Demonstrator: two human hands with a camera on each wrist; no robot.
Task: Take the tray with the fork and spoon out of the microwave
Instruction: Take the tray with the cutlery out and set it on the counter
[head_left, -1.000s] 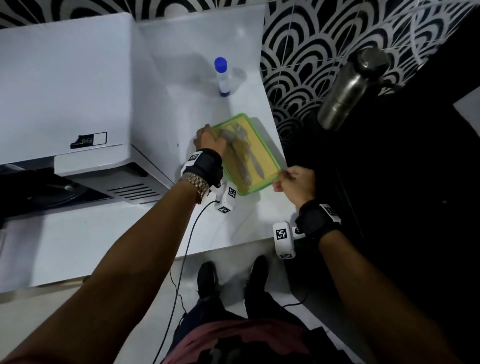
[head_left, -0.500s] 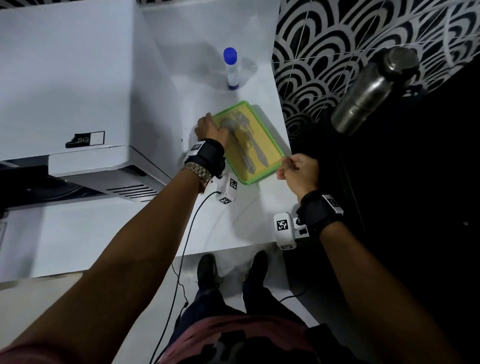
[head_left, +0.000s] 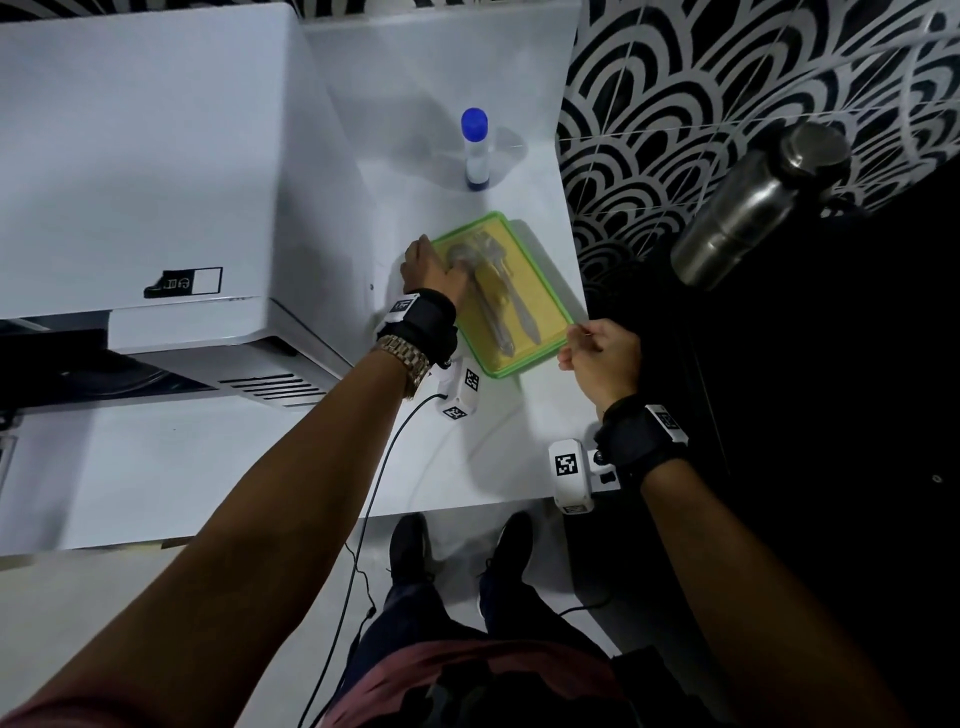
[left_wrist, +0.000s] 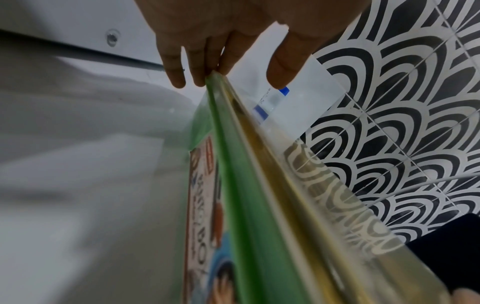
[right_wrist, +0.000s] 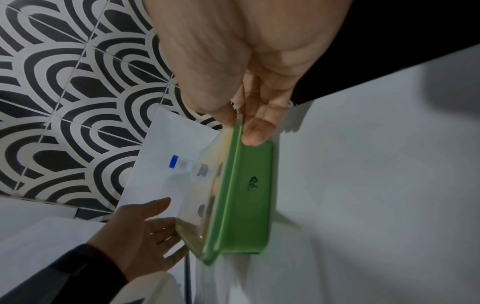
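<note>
A white counter (head_left: 208, 467) stretches in front of me, its near edge running just above my feet. A white microwave (head_left: 130, 156) stands on it and fills the 10 o'clock part, its front facing 8 o'clock. At 1 o'clock, near the back wall, a small clear bottle (head_left: 474, 150) with a blue cap stands upright, well apart from the microwave. At 3 o'clock, by the counter's right edge, lies a green-rimmed tray (head_left: 524, 358); I cannot tell whether it touches the surface.
</note>
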